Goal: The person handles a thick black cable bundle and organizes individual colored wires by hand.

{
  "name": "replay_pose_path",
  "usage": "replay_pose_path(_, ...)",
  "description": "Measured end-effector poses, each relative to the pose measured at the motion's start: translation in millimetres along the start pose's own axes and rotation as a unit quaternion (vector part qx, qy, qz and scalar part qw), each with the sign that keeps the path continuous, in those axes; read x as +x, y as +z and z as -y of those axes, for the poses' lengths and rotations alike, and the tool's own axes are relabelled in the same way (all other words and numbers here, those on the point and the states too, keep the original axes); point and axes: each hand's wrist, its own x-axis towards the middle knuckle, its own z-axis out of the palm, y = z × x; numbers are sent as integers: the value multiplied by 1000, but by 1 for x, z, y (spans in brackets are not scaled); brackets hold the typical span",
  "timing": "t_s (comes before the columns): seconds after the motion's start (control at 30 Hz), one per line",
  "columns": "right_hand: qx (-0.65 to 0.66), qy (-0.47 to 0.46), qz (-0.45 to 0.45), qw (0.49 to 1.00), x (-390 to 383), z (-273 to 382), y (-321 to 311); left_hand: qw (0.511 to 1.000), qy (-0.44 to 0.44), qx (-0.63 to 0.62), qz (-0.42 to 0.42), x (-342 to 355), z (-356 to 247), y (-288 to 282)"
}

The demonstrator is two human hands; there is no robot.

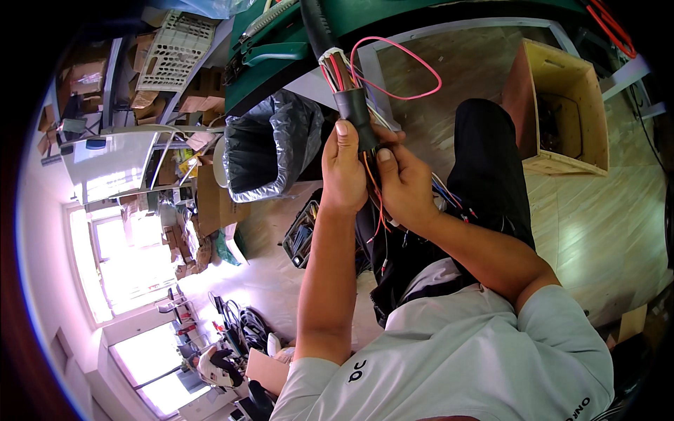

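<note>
A thick black cable (317, 27) comes down from the green-topped table, and its stripped end fans out into several coloured wires. Around those wires sits a short black sleeve (354, 112), which looks like heat-shrink tubing. My left hand (344, 168) is closed on the sleeve, thumb pressed along its side. With thumb and bent fingers, my right hand (406, 179) grips the bundle at the sleeve's lower end. Loose orange wires (377, 193) with small tips hang below my hands. Above the sleeve a pink wire (435, 74) loops out to the right.
Green-handled pliers (277, 52) lie on the green tabletop (393, 12). Under its edge stands a bin with a grey plastic liner (284, 133). An open wooden box (597, 105) is on the floor at right, and a tool case (302, 235) at left. Another person (219, 366) is far off.
</note>
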Motion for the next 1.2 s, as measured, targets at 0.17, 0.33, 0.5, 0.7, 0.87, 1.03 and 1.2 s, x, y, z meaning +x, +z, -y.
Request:
replay_pose_path(0.17,-15,30,28,999,1,13,-8,1000,9,-5,4,-1,1,2)
replay_pose_path(0.33,-11,21,24,999,0,6,-13,1000,13,-8,-8,-1,-2,12)
replay_pose_path(0.5,-71,44,30,996,1,13,-10,999,16,16,-26,-1,-1,13)
replay_pose_path(0.7,6,13,17,1000,1,8,-11,1000,8,2,3,-1,1,9)
replay_pose_path(0.87,-23,6,32,999,1,9,-19,1000,15,2,7,-2,3,11)
replay_pose_path(1.03,-96,31,62,993,6,23,-22,1000,12,-16,-2,-2,6,9)
replay_pose_path(1.2,-163,42,84,982,-2,23,-33,999,-10,-20,-32,-4,3,15)
